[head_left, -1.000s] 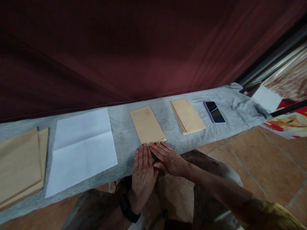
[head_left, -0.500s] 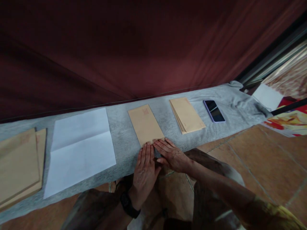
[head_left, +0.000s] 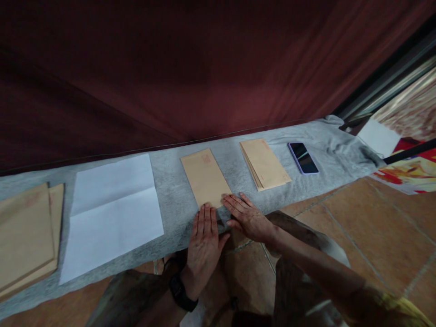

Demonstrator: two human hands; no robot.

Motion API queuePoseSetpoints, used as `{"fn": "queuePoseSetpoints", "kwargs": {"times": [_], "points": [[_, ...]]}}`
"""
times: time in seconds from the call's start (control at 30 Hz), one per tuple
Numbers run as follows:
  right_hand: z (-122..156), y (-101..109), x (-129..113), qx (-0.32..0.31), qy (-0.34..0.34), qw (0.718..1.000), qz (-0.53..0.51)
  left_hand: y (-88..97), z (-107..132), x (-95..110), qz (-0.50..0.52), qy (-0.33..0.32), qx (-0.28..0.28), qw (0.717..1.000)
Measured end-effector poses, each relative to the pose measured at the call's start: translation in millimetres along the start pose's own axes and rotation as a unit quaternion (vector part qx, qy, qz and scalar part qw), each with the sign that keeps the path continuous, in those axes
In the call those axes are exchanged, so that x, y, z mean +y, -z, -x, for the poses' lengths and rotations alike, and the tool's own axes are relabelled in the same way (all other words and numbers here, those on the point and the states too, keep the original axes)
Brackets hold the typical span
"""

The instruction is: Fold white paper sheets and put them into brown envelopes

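Note:
A brown paper envelope [head_left: 207,175] with faint red print in its upper corner lies flat on a grey cloth. On its near left corner rest the outstretched fingertips of my left hand [head_left: 204,243], palm down. My right hand [head_left: 248,217] lies flat too, its fingers across the envelope's near right corner. Both hands have their fingers extended and grasp nothing. Part of the envelope's near edge is covered by the fingers. To the right sits a small stack of similar envelopes [head_left: 267,165]. Left of the middle envelope is a creased white sheet of paper [head_left: 116,213].
Larger brown envelopes [head_left: 27,231] are piled at the far left. A phone [head_left: 303,158] in a purple case lies at the right on the grey cloth [head_left: 177,200]. A dark red curtain [head_left: 211,91] hangs behind. Tiled floor [head_left: 368,227] shows in front.
My hands have moved apart along the envelope's near edge, the right one sliding rightward and the left one slightly down. More of that edge shows between them.

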State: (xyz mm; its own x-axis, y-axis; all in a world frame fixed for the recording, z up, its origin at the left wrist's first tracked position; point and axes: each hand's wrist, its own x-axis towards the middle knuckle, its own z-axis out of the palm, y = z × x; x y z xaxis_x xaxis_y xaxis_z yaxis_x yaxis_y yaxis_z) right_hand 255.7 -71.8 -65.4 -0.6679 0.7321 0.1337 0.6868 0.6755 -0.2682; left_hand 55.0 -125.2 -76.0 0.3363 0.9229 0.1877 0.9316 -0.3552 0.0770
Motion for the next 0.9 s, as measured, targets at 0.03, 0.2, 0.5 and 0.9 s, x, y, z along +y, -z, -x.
{"fn": "queuePoseSetpoints", "kwargs": {"times": [0.03,0.2,0.5,0.9], "points": [[0,0,1,0.0,-0.001,1.0,0.001,0.2,0,0,-0.001,0.0,0.001,1.0],[2,1,4,-0.003,-0.007,1.0,0.003,3.2,1,-1,0.012,0.0,0.007,1.0],[4,-1,5,0.008,-0.009,1.0,0.004,-0.6,-1,4,0.022,-0.001,0.015,1.0],[4,0,3,0.003,-0.01,1.0,0.015,0.3,-19,15,0.032,-0.034,-0.008,0.999]]}}
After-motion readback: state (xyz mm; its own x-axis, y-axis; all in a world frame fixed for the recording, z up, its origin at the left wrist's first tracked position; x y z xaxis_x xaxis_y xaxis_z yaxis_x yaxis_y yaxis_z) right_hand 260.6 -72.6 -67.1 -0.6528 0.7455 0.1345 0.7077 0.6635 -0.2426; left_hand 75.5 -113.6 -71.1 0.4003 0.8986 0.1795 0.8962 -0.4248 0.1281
